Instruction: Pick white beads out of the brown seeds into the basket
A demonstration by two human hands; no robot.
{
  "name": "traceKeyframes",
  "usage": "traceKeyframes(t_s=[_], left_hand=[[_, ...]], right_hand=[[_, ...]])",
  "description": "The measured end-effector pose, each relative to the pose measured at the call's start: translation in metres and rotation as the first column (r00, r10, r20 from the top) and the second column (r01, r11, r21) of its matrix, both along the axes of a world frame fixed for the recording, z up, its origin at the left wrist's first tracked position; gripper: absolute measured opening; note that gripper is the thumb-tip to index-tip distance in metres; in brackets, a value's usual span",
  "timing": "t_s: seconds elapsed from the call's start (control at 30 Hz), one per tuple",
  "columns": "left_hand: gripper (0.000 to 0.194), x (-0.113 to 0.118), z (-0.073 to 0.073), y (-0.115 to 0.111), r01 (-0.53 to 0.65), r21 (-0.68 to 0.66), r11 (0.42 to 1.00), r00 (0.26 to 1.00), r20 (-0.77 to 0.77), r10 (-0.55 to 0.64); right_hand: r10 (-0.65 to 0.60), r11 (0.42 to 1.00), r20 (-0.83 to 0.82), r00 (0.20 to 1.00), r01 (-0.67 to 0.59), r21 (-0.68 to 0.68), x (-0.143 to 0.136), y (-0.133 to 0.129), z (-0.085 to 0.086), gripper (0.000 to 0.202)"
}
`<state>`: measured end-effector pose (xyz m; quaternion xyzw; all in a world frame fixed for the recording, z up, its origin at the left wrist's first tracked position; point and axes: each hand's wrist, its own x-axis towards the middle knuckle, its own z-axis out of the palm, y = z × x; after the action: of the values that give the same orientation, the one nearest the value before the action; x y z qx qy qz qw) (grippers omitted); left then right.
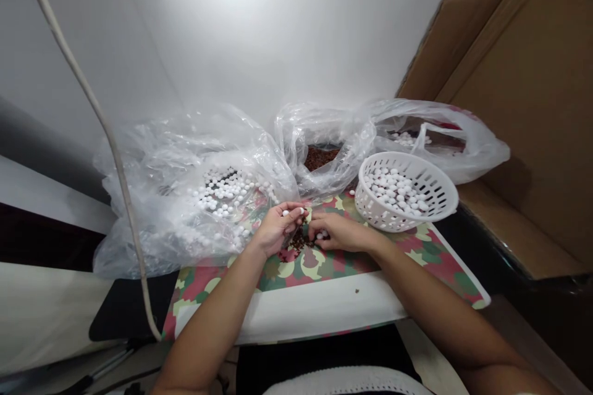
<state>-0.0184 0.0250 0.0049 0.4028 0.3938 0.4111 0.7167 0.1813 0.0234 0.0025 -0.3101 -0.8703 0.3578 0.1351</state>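
Observation:
My left hand (274, 229) is closed, with small white balls (300, 210) pinched at the thumb and fingers. Beside it, my right hand (345, 232) is curled down at the tabletop, with a white ball (323, 234) showing inside its fingers. Its fingertips are at a small heap of reddish-brown bits (302, 239), which lies between the two hands on a patterned cloth (324, 265). To the right of the right hand stands a white slotted basket (386, 220) holding many white balls.
On the left lies a large clear plastic bag (152, 166) with white balls. Behind the hands, an open bag (301, 123) holds brown bits (320, 158). Another bag (486, 151) with balls sits behind the basket. A cable (111, 129) hangs at left; cardboard (523, 105) stands at right.

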Motion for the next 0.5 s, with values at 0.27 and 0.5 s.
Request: traceKeyframes(t_s=[0.27, 0.5], left_hand=[[0.061, -0.0002, 0.0019, -0.0015, 0.022, 0.028, 0.999, 0.999, -0.026, -0.022], [0.063, 0.0028, 0.0045, -0.0028, -0.016, 0.017, 1.0, 0.999, -0.028, 0.016]], right_hand=[[-0.008, 1.0, 0.017, 1.0, 0.007, 0.027, 0.0004, 0.0014, -0.0051, 0.016], [-0.237, 0.972, -0.247, 0.94, 0.233, -0.045, 0.0002, 0.0028, 0.0038, 0.018]])
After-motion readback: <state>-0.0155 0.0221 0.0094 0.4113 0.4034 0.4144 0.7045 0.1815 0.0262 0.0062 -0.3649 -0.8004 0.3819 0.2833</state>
